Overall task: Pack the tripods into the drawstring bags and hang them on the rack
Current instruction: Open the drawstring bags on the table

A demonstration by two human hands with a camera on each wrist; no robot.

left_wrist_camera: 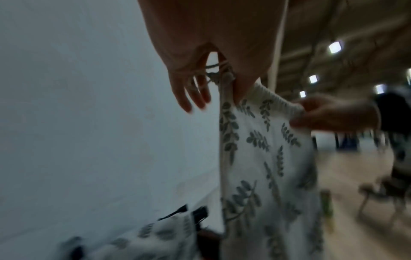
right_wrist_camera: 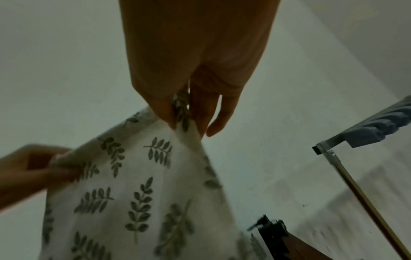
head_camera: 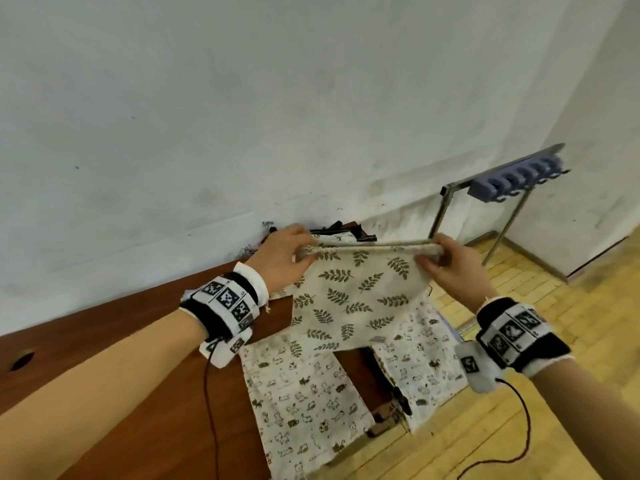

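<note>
A cream drawstring bag printed with green leaves [head_camera: 349, 299] hangs above the brown table [head_camera: 138, 317], stretched flat between both hands. My left hand [head_camera: 287, 252] pinches the left end of its top hem [left_wrist_camera: 224, 82]. My right hand [head_camera: 446, 259] pinches the right end [right_wrist_camera: 181, 109]. The bag's mouth looks pulled taut and closed. Black tripod parts [head_camera: 343, 232] lie behind the bag against the wall, also seen in the right wrist view [right_wrist_camera: 272, 234]. The metal rack [head_camera: 485, 202] with a blue hook strip [head_camera: 512, 181] stands to the right.
Two cat-print bags [head_camera: 298, 400] [head_camera: 419, 358] lie on the table's right end, partly over its edge. Another leaf-print bag [left_wrist_camera: 144, 237] lies below near the wall. A white wall runs behind. Yellow wooden floor [head_camera: 554, 306] lies to the right.
</note>
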